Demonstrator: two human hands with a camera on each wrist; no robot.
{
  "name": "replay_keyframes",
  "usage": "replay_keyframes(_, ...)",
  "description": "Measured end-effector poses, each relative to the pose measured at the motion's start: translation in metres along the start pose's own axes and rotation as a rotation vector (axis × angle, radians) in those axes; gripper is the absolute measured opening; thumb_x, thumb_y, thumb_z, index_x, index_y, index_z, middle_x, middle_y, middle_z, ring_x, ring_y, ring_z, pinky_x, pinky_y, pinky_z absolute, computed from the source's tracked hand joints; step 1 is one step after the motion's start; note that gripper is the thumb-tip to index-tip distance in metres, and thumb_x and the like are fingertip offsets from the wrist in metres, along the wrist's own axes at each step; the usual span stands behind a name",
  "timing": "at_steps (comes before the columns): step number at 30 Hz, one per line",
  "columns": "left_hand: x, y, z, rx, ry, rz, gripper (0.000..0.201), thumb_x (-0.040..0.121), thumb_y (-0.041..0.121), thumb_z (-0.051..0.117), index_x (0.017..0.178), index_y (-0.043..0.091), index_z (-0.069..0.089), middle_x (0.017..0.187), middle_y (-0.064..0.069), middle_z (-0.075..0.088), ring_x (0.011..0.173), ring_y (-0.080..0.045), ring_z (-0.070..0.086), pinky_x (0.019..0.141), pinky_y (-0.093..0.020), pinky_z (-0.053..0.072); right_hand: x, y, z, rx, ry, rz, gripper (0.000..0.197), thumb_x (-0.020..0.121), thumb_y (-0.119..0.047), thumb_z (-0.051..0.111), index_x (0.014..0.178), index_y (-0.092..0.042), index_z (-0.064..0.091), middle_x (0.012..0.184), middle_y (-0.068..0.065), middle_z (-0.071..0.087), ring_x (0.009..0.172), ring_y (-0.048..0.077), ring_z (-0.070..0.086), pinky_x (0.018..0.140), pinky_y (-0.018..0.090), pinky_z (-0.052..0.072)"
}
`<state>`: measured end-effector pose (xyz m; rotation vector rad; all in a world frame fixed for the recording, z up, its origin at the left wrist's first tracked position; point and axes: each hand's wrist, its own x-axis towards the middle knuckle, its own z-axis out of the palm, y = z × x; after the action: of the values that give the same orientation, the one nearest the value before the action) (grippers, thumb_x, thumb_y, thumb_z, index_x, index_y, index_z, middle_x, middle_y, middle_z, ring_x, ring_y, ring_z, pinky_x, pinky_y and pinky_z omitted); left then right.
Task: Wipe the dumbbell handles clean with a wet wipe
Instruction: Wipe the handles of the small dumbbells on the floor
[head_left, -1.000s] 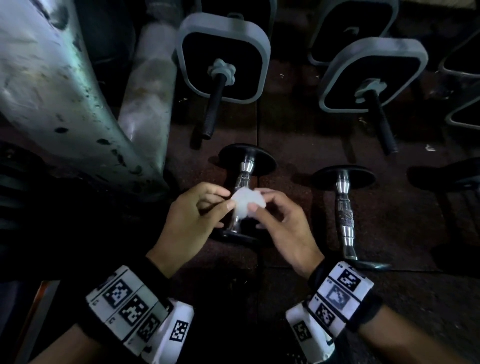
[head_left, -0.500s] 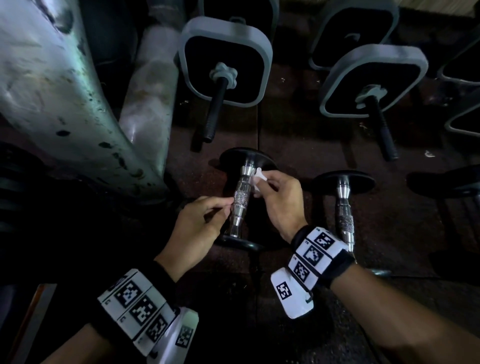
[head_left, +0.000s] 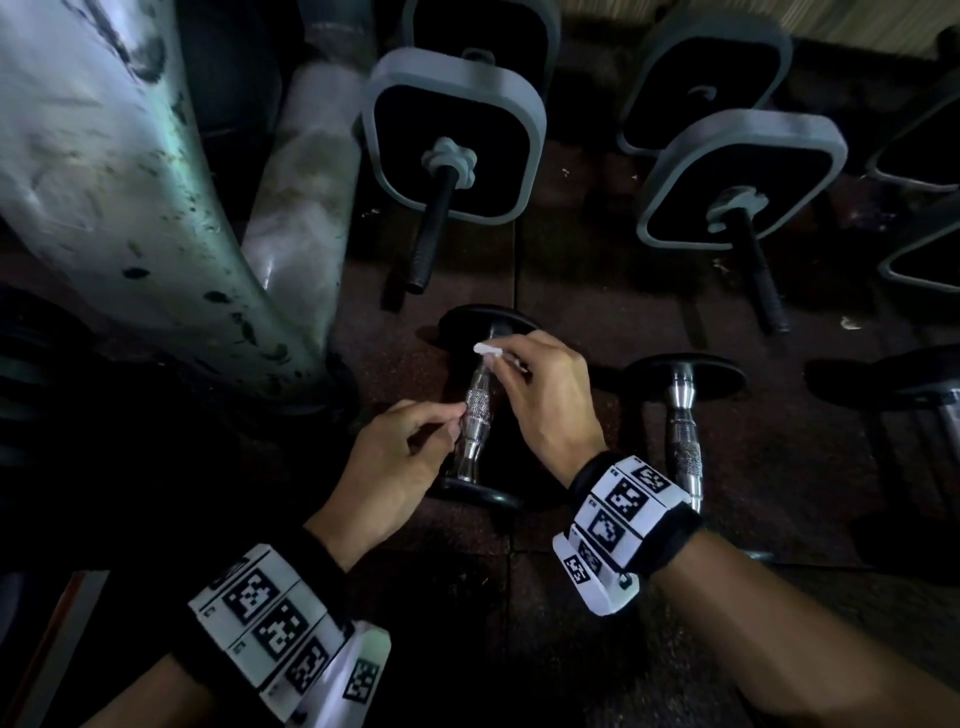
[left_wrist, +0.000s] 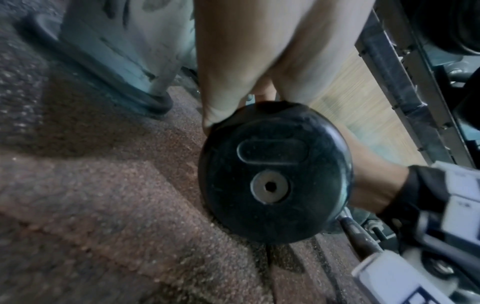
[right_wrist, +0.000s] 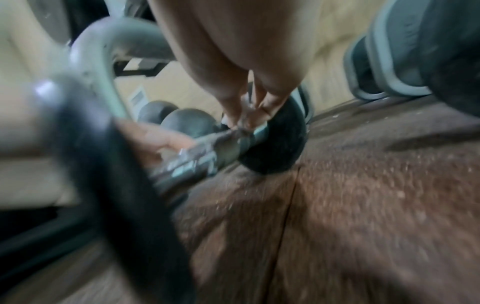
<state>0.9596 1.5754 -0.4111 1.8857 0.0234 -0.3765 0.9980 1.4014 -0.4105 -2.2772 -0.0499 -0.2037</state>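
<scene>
A white wet wipe (head_left: 488, 349) is pinched in the curled fingertips of the right hand (head_left: 545, 400) and pressed on the far end of the chrome handle (head_left: 474, 415) of a small dumbbell (head_left: 485, 500) lying on the reddish rubber floor (head_left: 571, 597). The knurled middle of that handle is touched by the bent fingers of the left hand (head_left: 395, 467), though whether they clasp it cannot be told. A second chrome-handled dumbbell (head_left: 684, 415) is laid just to the right, and grey-rimmed square weights (head_left: 457, 135) are ranged beyond.

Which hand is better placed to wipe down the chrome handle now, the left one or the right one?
The right hand, probably. It pinches the wipe against the far end of the handle, so it can slide it down. The left hand touches the knurled middle, seemingly steadying the dumbbell, and holds no wipe.
</scene>
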Motion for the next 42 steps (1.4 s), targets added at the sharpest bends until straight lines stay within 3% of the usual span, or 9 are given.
replay_keyframes(9,0.024,0.012,-0.016,0.047,0.033,0.090,0.027,0.095,0.020,0.063,0.121,0.025,0.068,0.114,0.004,0.068,0.097,0.000,0.064,0.088,-0.016,0.049,-0.009,-0.012,-0.013,0.341,-0.032,0.212,0.015,0.098,-0.018,0.063,0.108,-0.018,0.074,0.100,-0.011,0.074,0.093,-0.001,0.066,0.086,0.017,0.050)
replay_keyframes(14,0.050,0.026,-0.014,-0.068,-0.173,0.087,0.016,0.095,0.018,0.063,0.107,0.025,0.071,0.101,0.008,0.073,0.092,0.003,0.065,0.080,-0.012,0.046,-0.029,-0.021,-0.011,0.715,-0.025,0.384,0.018,0.098,-0.011,0.061,0.112,-0.021,0.068,0.095,0.000,0.073,0.078,0.006,0.064,0.076,0.022,0.052)
replay_keyframes(18,0.069,0.013,-0.014,-0.170,-0.029,-0.060,0.007,0.098,0.016,0.059,0.099,0.012,0.064,0.093,-0.005,0.074,0.077,-0.007,0.071,0.063,-0.018,0.052,-0.040,-0.014,0.002,0.590,0.113,0.495,0.022,0.098,-0.022,0.063,0.116,-0.033,0.061,0.100,0.000,0.069,0.085,0.012,0.066,0.084,0.034,0.056)
replay_keyframes(24,0.096,0.003,-0.003,-0.034,-0.103,-0.163,0.013,0.098,0.009,0.057,0.087,0.013,0.062,0.083,-0.009,0.067,0.055,0.002,0.065,0.057,-0.016,0.054,-0.061,-0.020,0.021,0.591,0.067,0.576,0.022,0.102,-0.027,0.055,0.123,-0.030,0.058,0.103,-0.002,0.063,0.069,-0.006,0.056,0.069,0.014,0.048)
replay_keyframes(27,0.098,0.011,0.000,-0.058,-0.232,-0.161,0.014,0.099,0.014,0.056,0.092,0.021,0.066,0.088,0.000,0.070,0.073,-0.001,0.068,0.066,-0.014,0.054,-0.060,-0.020,0.023,0.634,0.069,0.589,0.021,0.103,-0.023,0.053,0.122,-0.025,0.059,0.108,0.006,0.065,0.070,-0.009,0.056,0.070,0.010,0.047)
replay_keyframes(30,0.092,0.014,0.000,-0.066,-0.245,-0.095,0.016,0.100,0.014,0.055,0.097,0.017,0.071,0.094,-0.005,0.075,0.090,-0.018,0.072,0.077,-0.022,0.058,-0.061,-0.016,0.024,0.643,0.038,0.593,0.019,0.103,-0.027,0.053,0.121,-0.029,0.060,0.112,0.004,0.066,0.088,0.000,0.062,0.080,0.016,0.049)
replay_keyframes(35,0.081,0.027,0.000,0.161,-0.002,0.309,0.017,0.093,0.020,0.061,0.086,0.014,0.075,0.076,0.002,0.075,0.073,-0.017,0.072,0.072,-0.037,0.058,-0.061,-0.015,0.024,0.646,0.026,0.580,0.017,0.103,-0.026,0.052,0.119,-0.029,0.059,0.103,-0.002,0.072,0.089,0.003,0.066,0.080,0.016,0.051)
replay_keyframes(38,0.079,0.031,-0.001,0.404,0.047,0.520,0.021,0.092,0.026,0.060,0.085,0.011,0.074,0.069,-0.002,0.072,0.063,-0.020,0.068,0.063,-0.041,0.055,-0.062,-0.014,0.027,0.610,0.025,0.582,0.016,0.104,-0.029,0.051,0.117,-0.033,0.058,0.103,-0.001,0.073,0.096,0.012,0.068,0.092,0.035,0.054)
replay_keyframes(42,0.082,0.020,0.003,0.382,0.055,0.465,0.020,0.091,0.027,0.061,0.085,0.013,0.073,0.071,0.001,0.073,0.065,-0.020,0.069,0.065,-0.041,0.056,-0.060,-0.017,0.025,0.626,0.009,0.562,0.017,0.104,-0.028,0.051,0.119,-0.030,0.058,0.102,-0.002,0.073,0.092,0.007,0.068,0.086,0.025,0.053)
